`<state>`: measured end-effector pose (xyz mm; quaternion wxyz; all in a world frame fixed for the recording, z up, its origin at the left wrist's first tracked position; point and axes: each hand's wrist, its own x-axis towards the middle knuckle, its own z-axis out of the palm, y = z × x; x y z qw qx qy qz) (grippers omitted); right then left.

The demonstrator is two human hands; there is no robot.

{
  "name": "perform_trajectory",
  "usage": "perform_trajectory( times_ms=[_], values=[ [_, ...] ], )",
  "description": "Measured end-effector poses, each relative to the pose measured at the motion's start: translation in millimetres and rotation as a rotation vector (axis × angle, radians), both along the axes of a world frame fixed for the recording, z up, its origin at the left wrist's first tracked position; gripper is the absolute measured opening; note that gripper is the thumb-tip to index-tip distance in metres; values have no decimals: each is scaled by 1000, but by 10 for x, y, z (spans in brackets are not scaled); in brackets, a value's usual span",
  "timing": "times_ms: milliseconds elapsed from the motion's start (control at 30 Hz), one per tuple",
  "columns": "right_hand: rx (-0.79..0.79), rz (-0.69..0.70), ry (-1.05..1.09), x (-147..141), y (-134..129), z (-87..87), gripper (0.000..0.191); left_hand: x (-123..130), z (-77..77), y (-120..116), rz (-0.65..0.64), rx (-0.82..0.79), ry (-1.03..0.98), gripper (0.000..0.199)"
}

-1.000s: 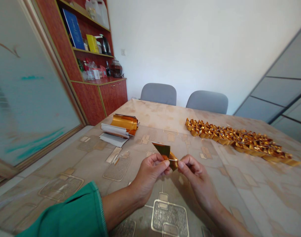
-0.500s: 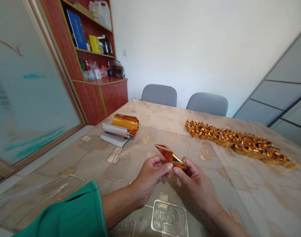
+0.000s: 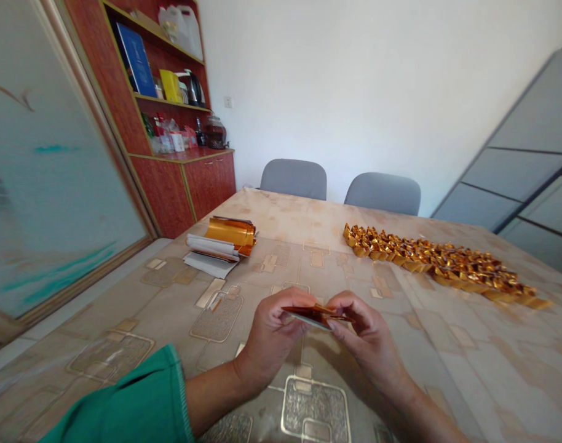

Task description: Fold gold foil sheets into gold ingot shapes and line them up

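A folded piece of gold foil paper (image 3: pixel 315 315) is held between both hands above the near part of the table, its pale underside partly showing. My left hand (image 3: pixel 277 329) pinches its left end, with the thumb below and fingers curled over the top. At the right end, my right hand (image 3: pixel 361 329) grips it between thumb and bent fingers. On the table ahead to the left lies a stack of gold foil sheets (image 3: pixel 230 232) with white backs, curled over. Many folded gold foil pieces (image 3: pixel 428 261) stand packed in rows at the right.
A patterned cloth covers the table (image 3: pixel 179 326). Two grey chairs (image 3: pixel 294 178) stand at its far side against the white wall. A red-brown cabinet (image 3: pixel 163 191) with bottles and a kettle is at the back left, beside a frosted glass door (image 3: pixel 55 184).
The folded foil paper has been tilted from a raised, angled pose to nearly flat and edge-on. My left fingers have shifted over its top, and the view has turned slightly.
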<state>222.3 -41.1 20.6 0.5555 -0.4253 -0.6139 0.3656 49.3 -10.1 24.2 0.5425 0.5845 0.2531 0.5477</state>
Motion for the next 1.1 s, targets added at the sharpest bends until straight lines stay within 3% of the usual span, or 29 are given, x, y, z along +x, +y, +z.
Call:
perform_trajectory(
  times_ms=[100,233,433,600,833,1000,1100],
  values=[
    [24,19,6,15,-14,20,8,1,-1,-16,-6,22,36,31],
    [-46,-9,51,-52,-37,26,20,69,-46,-11,-38,-203,-1,21],
    [-236,15,212,-123,16,-4,33,115,-77,19,-104,-474,-56,28],
    [-354,22,219,-97,36,5,41,104,-101,15,-190,-638,-112,32],
    [-346,146,318,-142,0,-81,32,106,-108,23,-71,-501,20,28],
    [-425,213,429,-128,15,-96,32,110,-155,31,-133,-475,78,28],
    [-493,177,549,-94,18,-67,30,75,-150,70,-23,-252,140,20]
  ],
)
